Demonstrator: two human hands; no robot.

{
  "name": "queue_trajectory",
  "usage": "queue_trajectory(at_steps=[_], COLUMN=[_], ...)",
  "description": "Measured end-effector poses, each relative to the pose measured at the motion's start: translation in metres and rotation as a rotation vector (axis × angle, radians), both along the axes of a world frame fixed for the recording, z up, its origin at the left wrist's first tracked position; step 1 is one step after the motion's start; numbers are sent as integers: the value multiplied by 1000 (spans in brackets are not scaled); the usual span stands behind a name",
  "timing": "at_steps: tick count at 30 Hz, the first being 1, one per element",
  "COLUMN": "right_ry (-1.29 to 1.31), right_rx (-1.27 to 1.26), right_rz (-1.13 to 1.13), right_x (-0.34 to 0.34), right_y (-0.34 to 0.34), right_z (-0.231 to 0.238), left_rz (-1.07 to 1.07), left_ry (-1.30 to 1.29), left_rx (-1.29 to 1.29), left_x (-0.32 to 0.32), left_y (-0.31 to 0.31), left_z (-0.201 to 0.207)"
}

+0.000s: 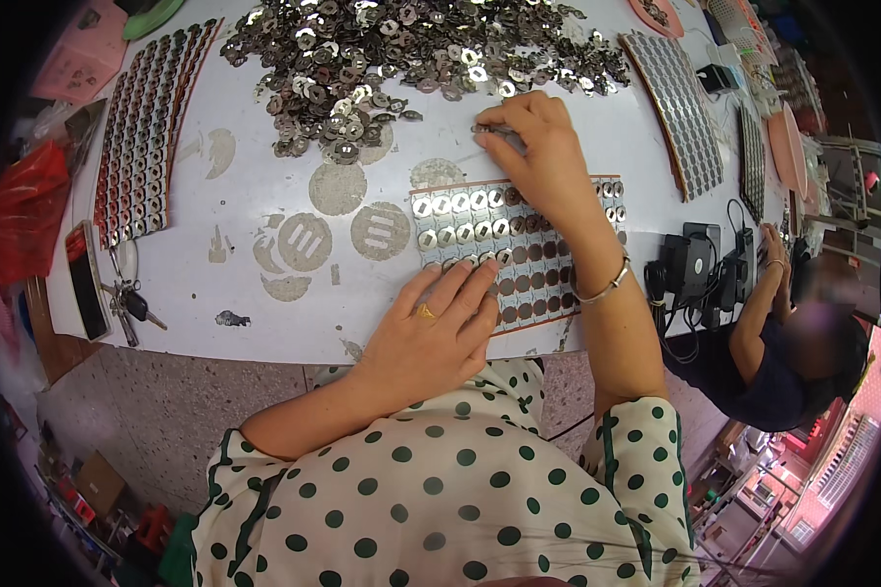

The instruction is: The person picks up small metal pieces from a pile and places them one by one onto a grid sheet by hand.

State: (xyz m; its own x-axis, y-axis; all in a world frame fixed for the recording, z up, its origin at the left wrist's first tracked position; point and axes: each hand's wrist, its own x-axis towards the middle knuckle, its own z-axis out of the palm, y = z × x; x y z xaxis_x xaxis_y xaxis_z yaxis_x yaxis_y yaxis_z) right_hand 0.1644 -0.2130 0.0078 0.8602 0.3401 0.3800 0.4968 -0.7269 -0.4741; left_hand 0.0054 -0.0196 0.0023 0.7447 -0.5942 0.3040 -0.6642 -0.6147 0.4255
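A panel of round cells [533, 311] lies on the table in front of me, its upper rows partly filled with shiny slotted metal discs and its lower cells bare and dark. My left hand [433, 321] rests over its lower left part, fingers extended, the tips touching discs in the third row. Above the panel, my right hand [538, 147] is closed in a pinch on a small metal disc [482, 128], with the forearm hiding part of the panel's right side. A large heap of loose metal discs [362, 59] spreads just beyond that hand.
Filled panels stand at the left [152, 147] and right [677, 117]. Keys [135, 303] lie near the left edge, black power adapters [690, 264] with cables at the right. A dark scrap [232, 319] sits near the front. A co-worker [783, 342] works at the far right.
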Motion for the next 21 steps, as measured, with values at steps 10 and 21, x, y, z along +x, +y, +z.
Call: queue_trajectory(at_steps=[10,21], right_ry=[363,467], right_rx=[369,159], right_rz=[-37,26], right_x=[-56,-96], right_y=[-14,-33], right_z=[31,49], left_rz=[-4,-22], left_ry=[41,28], left_rx=[-11,42], left_x=[0,0], left_y=[2,-3], left_z=[2,1])
